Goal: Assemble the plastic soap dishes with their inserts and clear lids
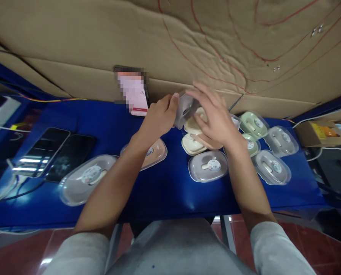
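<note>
My left hand is closed on a grey translucent plastic lid, tipped up on its side, with the thumb on its upper edge. From the other side my right hand reaches over with fingers spread, one fingertip by the lid's top edge. Beneath its palm lies a peach-coloured oval piece. Cream oval soap-box-like pieces lie just below both hands, partly covered. Nearer me sits a labelled grey oval box with a clear cover.
Green boxes and grey boxes sit at the right. A peach box and a large clear-covered box are on the left, partly behind my forearm. Phones lie farther left; a lit phone leans against the cardboard wall.
</note>
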The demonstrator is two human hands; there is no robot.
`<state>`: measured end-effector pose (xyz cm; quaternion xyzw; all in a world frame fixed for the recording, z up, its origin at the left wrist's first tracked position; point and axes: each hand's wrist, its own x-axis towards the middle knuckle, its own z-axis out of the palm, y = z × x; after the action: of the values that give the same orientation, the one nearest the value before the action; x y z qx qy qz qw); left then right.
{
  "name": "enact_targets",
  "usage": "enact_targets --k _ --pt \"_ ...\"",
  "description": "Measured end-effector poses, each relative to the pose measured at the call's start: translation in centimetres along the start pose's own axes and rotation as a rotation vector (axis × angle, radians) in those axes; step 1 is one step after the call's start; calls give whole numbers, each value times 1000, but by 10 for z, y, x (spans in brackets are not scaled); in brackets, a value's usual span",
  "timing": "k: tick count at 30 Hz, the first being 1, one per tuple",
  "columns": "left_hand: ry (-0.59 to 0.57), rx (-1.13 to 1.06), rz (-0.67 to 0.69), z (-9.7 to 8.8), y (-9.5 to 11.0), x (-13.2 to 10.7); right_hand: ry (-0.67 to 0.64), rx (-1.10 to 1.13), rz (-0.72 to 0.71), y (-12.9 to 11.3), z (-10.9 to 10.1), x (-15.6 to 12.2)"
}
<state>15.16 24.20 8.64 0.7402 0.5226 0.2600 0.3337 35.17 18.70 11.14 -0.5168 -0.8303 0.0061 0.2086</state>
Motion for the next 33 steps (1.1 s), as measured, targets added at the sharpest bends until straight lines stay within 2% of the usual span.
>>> enact_targets --k 3,8,13,17,19,22,26,28,31,33 --pt "0 44 -62 -1 5 0 -66 -21 2 -3 2 1" --pt "39 273 2 0 2 1 -89 -71 64 4 0 -1" --pt "-102 346 111 4 -8 0 -155 -131 117 12 -1 -15" --pt "-163 497 155 -4 -2 -8 -261 -172 182 8 -4 -29" --pt "-136 575 141 -14 5 -21 -301 -135 144 0 -6 -32" --pt "-121 646 118 -29 5 -57 -335 -47 64 -20 -11 -30" --pt "-177 709 64 -37 -23 -111 -474 -2 -5 -50 -10 -27" --pt "-113 660 56 -36 -41 -129 -530 -28 -45 -64 -4 -29" --pt "6 459 7 -33 -61 -139 -464 -108 -101 -83 7 -37" --pt "2 395 -15 -30 -69 -138 -376 -147 -137 -94 14 -43"
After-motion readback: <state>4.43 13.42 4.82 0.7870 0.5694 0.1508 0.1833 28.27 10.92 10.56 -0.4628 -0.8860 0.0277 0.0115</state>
